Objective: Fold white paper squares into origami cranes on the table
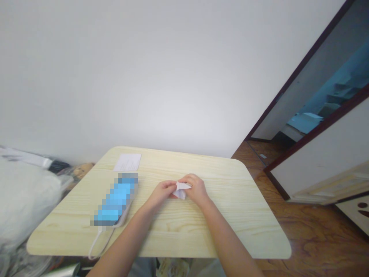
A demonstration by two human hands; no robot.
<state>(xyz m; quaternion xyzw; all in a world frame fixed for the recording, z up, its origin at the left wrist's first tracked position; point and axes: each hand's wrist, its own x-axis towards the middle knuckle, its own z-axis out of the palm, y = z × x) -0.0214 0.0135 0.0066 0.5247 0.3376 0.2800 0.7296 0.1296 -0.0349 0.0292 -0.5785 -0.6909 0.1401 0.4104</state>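
Note:
A small folded piece of white paper (181, 190) is held just above the middle of a light wooden table (230, 215). My left hand (161, 192) pinches its left side with closed fingers. My right hand (196, 188) grips its right side, fingers curled over the top edge. Both hands meet at the paper, and most of it is hidden between them.
A blurred-out blue flat object (117, 200) with a white cable (99, 240) lies left of my hands. A white sheet (127, 162) rests at the table's far left corner. Pale bedding (23, 196) lies to the left, an open doorway (317, 115) to the right.

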